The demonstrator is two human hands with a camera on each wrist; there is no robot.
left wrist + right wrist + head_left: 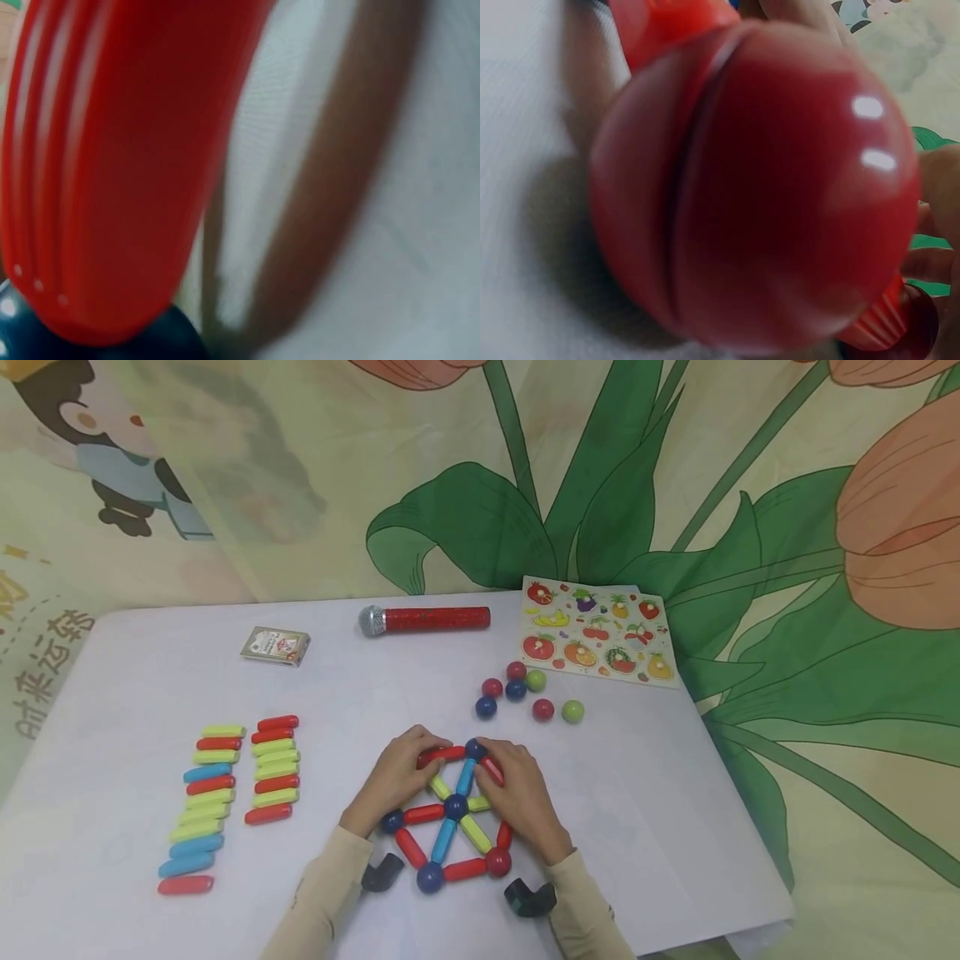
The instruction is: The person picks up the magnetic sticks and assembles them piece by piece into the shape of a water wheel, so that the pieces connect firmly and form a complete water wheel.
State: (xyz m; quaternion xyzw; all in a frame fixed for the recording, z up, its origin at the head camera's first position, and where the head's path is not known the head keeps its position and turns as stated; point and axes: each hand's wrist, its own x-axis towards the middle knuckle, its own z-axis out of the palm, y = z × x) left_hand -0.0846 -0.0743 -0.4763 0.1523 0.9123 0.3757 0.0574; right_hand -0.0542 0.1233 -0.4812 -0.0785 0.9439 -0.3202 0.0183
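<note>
A flat wheel-shaped frame of colored rods and balls lies on the table, with a blue hub ball (455,807) at its middle. My left hand (397,770) pinches the upper-left red rod (448,753). Opposite it, my right hand (525,787) has fingertips at the top blue ball (476,749) and thumb and fingers about a red rod (492,770); the hand hides the frame's right side. A red rod (142,165) fills the left wrist view above a dark blue ball (161,337). In the right wrist view a red ball (780,187) looms close.
Two columns of loose rods (207,797) lie at the left. Several loose balls (516,691) sit beyond my right hand, near a fruit picture sheet (597,631). A red microphone (435,619) and a small card box (276,646) lie farther back.
</note>
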